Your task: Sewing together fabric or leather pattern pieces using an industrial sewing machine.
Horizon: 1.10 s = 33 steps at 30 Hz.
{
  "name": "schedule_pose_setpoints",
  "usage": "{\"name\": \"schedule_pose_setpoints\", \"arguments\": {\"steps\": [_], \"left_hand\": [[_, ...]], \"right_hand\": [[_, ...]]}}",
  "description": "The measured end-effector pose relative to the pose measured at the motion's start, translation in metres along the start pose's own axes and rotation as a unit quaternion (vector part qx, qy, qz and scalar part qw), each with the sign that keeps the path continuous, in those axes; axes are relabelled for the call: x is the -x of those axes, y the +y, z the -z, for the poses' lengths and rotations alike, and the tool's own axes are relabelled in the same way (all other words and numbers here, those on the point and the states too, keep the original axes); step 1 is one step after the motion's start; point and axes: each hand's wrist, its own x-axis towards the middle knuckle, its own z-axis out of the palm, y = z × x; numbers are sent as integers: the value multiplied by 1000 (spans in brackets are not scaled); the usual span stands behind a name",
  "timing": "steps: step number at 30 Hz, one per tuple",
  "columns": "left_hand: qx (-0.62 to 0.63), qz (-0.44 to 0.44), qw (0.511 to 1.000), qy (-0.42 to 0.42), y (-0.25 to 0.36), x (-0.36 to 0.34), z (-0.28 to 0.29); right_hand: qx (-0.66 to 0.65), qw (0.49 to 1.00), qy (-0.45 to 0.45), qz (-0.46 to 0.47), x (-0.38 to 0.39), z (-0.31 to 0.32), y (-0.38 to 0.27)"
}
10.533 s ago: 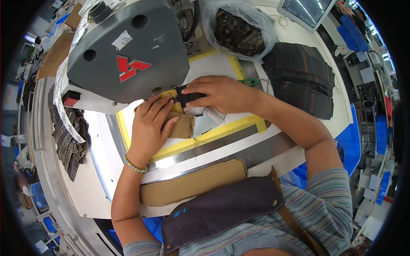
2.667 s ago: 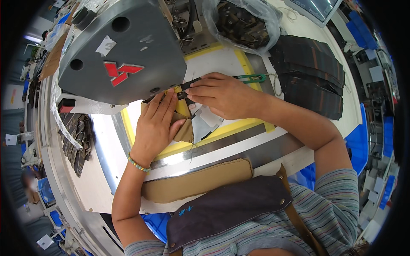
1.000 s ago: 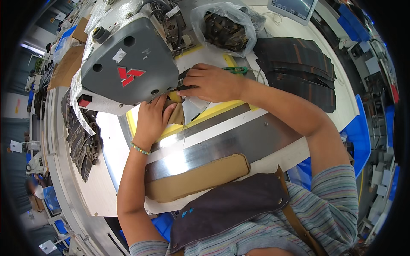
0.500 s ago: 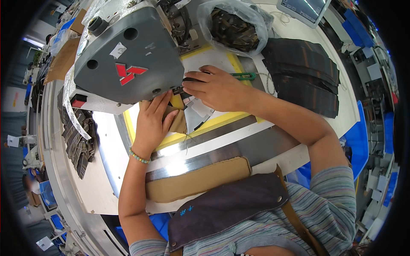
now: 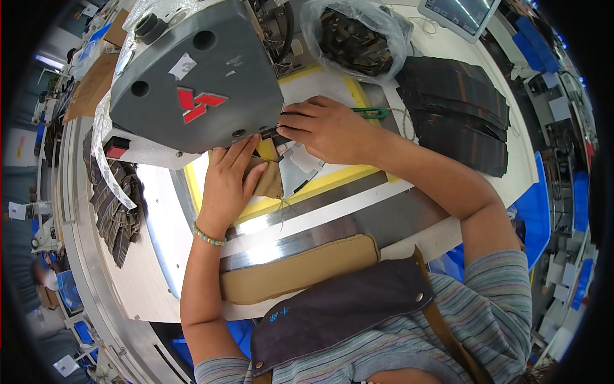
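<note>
My left hand [image 5: 225, 182] rests beside the head of a grey sewing machine [image 5: 198, 83], its fingertips under the machine's lower edge. A folded brown fabric piece [image 5: 271, 181] lies between its thumb and fingers, with loose threads trailing from one corner. My right hand [image 5: 336, 131] reaches in from the other side, fingers bent together near a small dark part by the machine's edge. What those fingers hold is hidden. A green-handled tool [image 5: 371, 113] shows past the back of this hand; whether the hand holds it I cannot tell.
Yellow tape [image 5: 320, 181] frames the white work area. Dark striped fabric [image 5: 457, 115] is stacked at right, with more strips [image 5: 115, 205] at left. A clear plastic bag [image 5: 355, 41] of dark pieces and a screen [image 5: 457, 16] stand behind. A brown padded strip [image 5: 300, 269] lines the front edge.
The view has shifted slightly, so the machine sits a little farther right in the picture. Both hands stay nearly in place at the machine, with only small finger shifts.
</note>
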Motion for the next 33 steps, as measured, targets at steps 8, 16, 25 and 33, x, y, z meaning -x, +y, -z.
{"name": "schedule_pose_setpoints", "arguments": {"steps": [8,16,25,33], "left_hand": [[-26,-14,1000,8,-1,2,-1],[-21,-16,1000,14,-4,5,1],[-3,-27,999,32,-3,-1,-3],[-2,-29,999,28,-2,5,2]], "right_hand": [[44,999,-28,-10,-1,4,-8],[53,997,-55,-25,-5,8,-16],[117,987,-106,-38,-7,16,-22],[77,986,-137,-56,-7,18,-28]]}}
